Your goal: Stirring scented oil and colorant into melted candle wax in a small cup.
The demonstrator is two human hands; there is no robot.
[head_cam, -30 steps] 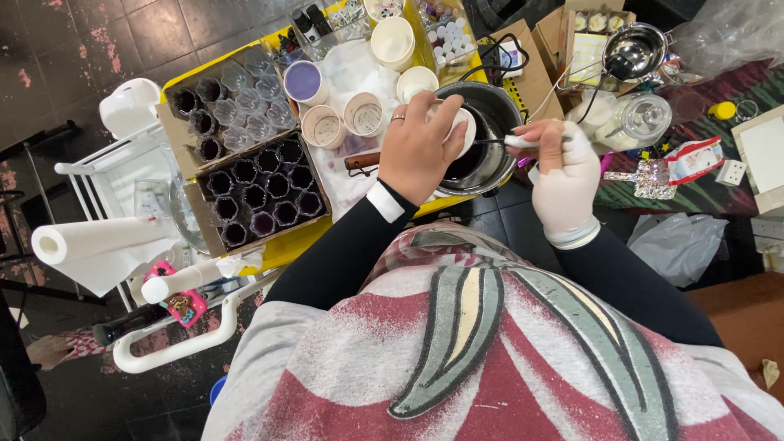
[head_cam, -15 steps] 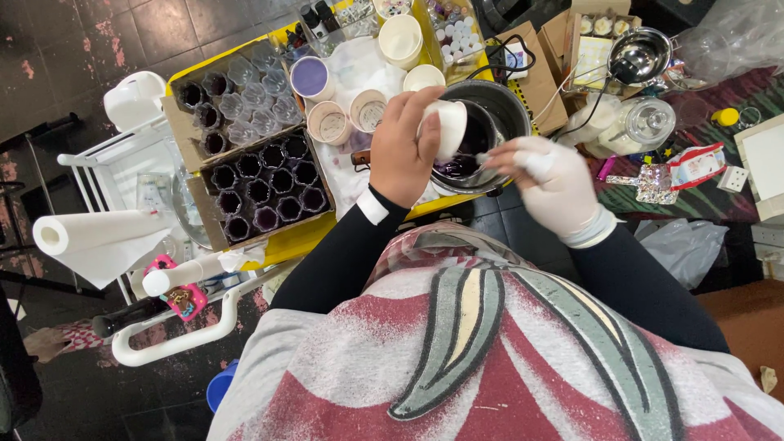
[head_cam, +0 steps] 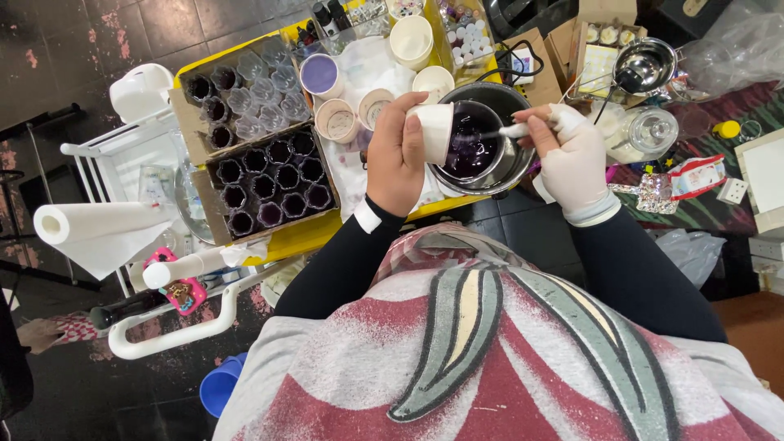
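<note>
Now the left hand (head_cam: 398,155), clamped on the white cup (head_cam: 434,131), has tipped it over the pot (head_cam: 478,143); the gloved right hand (head_cam: 572,155) still grips the stirrer (head_cam: 502,133).

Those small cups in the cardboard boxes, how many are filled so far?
Done: the near box holds dark purple-filled cups. In hand: the left hand tilts a white paper cup over the metal pot of purple liquid; the gloved right hand stirs. Left: clear empty cups in the far box.

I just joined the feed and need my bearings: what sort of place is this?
Probably a small craft workshop, perhaps for candle or soap making. A metal pot of dark purple liquid sits on a cluttered yellow table, beside a cardboard tray of small moulds filled purple and several paper cups.
</note>
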